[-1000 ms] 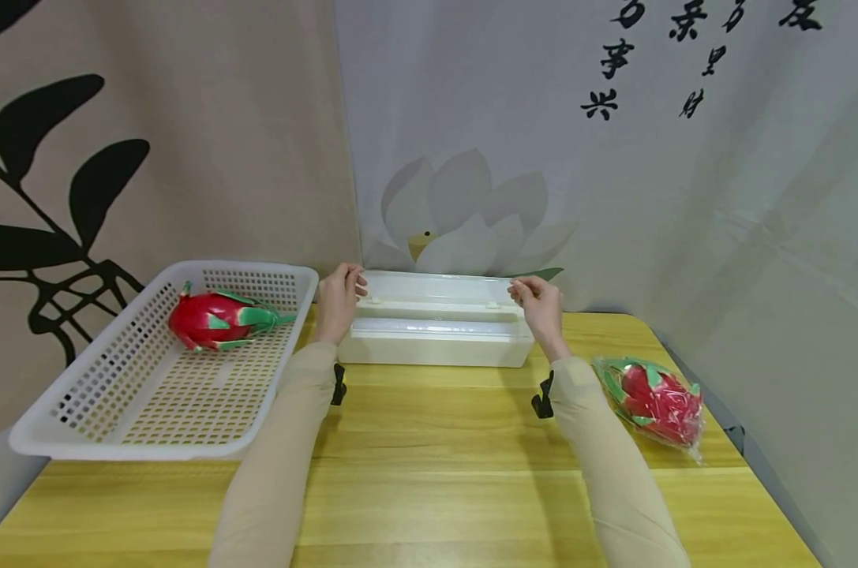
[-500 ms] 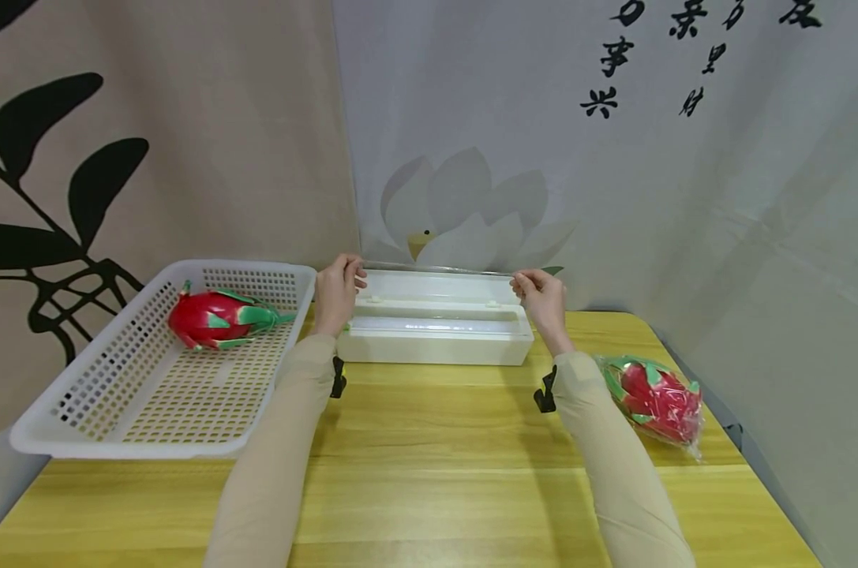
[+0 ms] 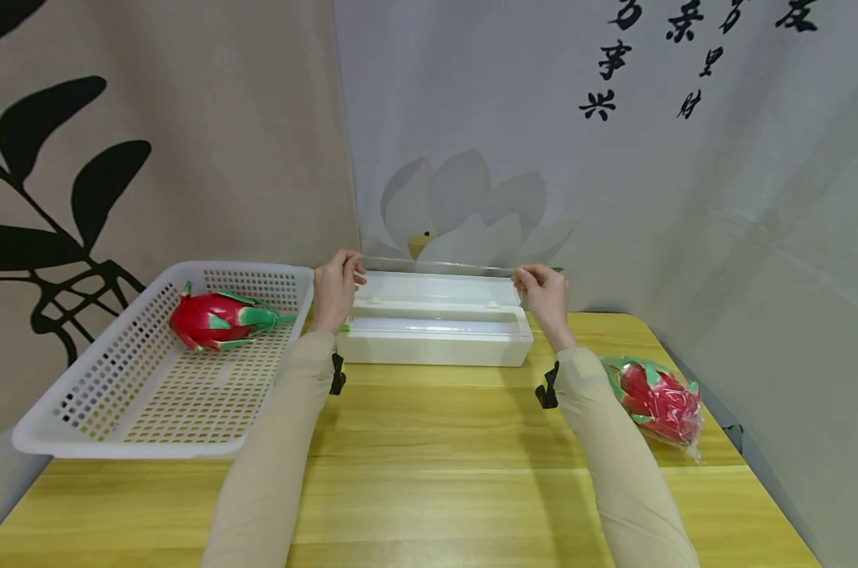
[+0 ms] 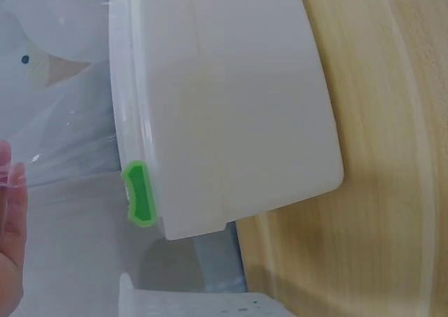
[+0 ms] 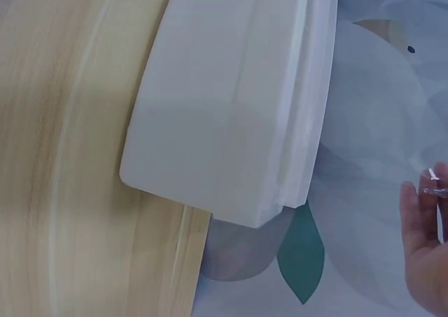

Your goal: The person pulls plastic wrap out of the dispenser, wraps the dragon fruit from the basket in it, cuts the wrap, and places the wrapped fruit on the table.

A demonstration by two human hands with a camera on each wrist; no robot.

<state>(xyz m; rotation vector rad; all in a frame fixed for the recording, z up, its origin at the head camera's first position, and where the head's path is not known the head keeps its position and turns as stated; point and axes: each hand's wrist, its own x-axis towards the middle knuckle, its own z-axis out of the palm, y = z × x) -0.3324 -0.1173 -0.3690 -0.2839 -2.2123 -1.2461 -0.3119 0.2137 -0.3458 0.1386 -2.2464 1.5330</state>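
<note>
Above the white box (image 3: 436, 352) on the worktop (image 3: 429, 450) | clear film (image 3: 439, 267) stretched across | left grip (image 3: 336, 290), right grip (image 3: 545, 304) each pinching one end | likely light, limp, clingy, tearable; best held at corners

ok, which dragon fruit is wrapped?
The fruit on the table, at right: clear film encloses it; the other fruit, in the basket, shows none.

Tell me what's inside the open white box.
A shiny roll, apparently of clear film, lies lengthwise inside the white box. The roll and the box itself hide the bottom, so anything underneath the roll cannot be seen.
</note>
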